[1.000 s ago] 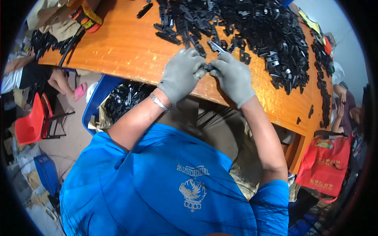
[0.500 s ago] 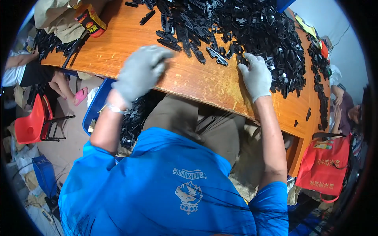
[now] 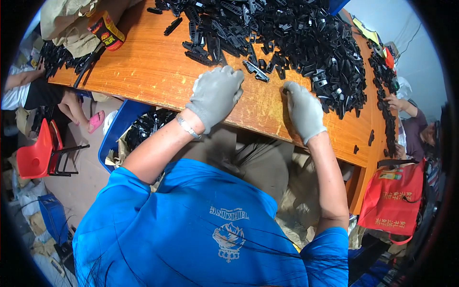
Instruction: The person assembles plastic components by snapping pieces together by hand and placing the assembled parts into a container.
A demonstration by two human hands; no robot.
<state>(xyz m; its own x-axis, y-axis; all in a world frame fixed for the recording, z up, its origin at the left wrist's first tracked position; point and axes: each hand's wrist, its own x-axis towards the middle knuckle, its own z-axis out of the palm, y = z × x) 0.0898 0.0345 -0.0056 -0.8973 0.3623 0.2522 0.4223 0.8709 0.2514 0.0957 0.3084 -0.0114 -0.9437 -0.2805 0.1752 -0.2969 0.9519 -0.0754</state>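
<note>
My left hand (image 3: 217,93), in a grey glove, is closed at the near edge of the pile, its fingers curled over a long black plastic part (image 3: 223,59) of which only a tip shows. My right hand (image 3: 304,109), gloved the same way, has its fingers curled inward just above the table; whatever is in them is hidden. Between the two hands, a little farther off, lies a black clip-like part with a shiny silvery edge (image 3: 256,71). Beyond it spreads a large heap of small black plastic parts (image 3: 315,48), with longer slotted parts (image 3: 198,52) at its left.
The wooden table (image 3: 143,71) has a worn front edge. A red-and-black jar (image 3: 106,33) stands by a brown paper bag (image 3: 64,24). Below left is a blue bin (image 3: 112,138) of black parts. A red chair (image 3: 38,150), a red bag (image 3: 392,201) and two other people are at the sides.
My left hand has moved right, from bare table to the pile's near edge, and closed. My right hand has drawn back slightly from the heap, fingers curling in. The person at right has raised a hand.
</note>
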